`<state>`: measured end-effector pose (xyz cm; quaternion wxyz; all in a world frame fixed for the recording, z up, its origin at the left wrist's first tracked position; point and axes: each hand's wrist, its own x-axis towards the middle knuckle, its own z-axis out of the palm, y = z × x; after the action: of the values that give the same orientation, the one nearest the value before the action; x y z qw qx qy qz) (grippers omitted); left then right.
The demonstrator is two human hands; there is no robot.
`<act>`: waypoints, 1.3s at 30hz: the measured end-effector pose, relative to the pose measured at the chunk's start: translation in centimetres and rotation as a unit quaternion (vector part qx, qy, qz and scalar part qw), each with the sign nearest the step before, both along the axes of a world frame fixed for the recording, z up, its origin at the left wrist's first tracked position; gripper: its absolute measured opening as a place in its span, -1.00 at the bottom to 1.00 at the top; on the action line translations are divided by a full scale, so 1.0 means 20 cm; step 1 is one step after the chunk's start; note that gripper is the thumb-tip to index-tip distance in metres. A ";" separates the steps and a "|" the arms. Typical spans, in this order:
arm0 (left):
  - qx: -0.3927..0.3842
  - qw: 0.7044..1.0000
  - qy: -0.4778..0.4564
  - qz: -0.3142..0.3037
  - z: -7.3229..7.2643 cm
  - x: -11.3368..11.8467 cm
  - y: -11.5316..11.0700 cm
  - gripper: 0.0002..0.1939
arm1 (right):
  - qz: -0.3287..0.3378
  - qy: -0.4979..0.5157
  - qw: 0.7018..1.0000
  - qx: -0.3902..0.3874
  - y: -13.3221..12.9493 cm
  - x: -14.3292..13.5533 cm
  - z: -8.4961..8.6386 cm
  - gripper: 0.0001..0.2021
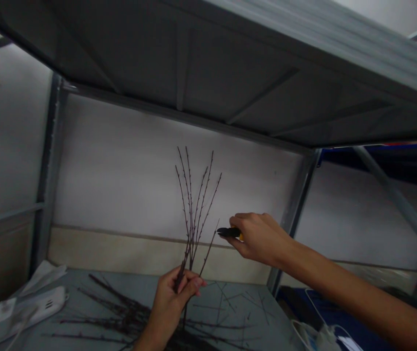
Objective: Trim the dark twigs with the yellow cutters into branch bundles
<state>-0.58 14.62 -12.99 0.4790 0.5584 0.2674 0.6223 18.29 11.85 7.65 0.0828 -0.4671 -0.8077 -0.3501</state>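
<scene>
Several thin dark twigs [191, 234] with small buds stand upright in my left hand [174, 297], whose fingers are wrapped round their lower part. The twigs fan out upward against the pale wall. My right hand [257, 236] is closed on black cutting pliers [228, 232] with a bit of yellow on the handle. The pliers' jaws are at the upper end of one twig that leans to the right, apart from the bunch. Below my left hand, a pile of branches [121, 314] lies on the grey shelf surface.
A power strip [44, 308] and crumpled plastic lie at the left. Cut twig pieces [230, 300] are scattered right of my left hand. A grey upper shelf [208, 63] hangs overhead, with metal posts [47, 170] at the sides. Cables and dark blue things are at lower right.
</scene>
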 end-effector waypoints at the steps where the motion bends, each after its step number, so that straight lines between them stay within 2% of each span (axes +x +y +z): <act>1: -0.001 1.000 -0.001 0.001 0.00 0.00 0.00 -0.70 | -0.002 -0.005 1.000 0.000 0.01 -0.01 0.00 -0.74; 8: 0.005 1.000 0.009 -0.005 -0.01 0.00 0.00 -0.69 | -0.002 -0.015 1.000 -0.005 0.02 -0.06 0.02 -0.71; 12: 0.000 1.000 -0.006 0.005 0.00 -0.02 -0.01 -0.74 | -0.016 -0.027 0.999 -0.008 0.04 -0.04 0.02 -0.69; 18: -0.002 0.999 -0.033 -0.013 -0.01 -0.03 -0.01 -0.76 | -0.038 -0.021 0.999 -0.022 0.05 -0.04 0.01 -0.66; 33: 0.005 1.000 -0.027 0.000 0.01 -0.03 -0.02 -0.78 | -0.039 -0.063 0.997 -0.033 0.04 -0.12 0.02 -0.81; 36: 0.000 0.999 -0.035 -0.006 0.01 -0.02 -0.03 -0.79 | -0.044 -0.061 0.996 -0.039 0.03 -0.13 0.02 -0.76; 39: -0.005 0.998 -0.057 -0.023 0.01 -0.02 -0.03 -0.72 | -0.052 -0.050 0.996 -0.045 0.04 -0.15 0.01 -0.59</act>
<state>-1.08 13.98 -12.72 0.5111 0.5252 0.2296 0.6405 15.32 12.62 7.85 0.0028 -0.4938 -0.8002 -0.3403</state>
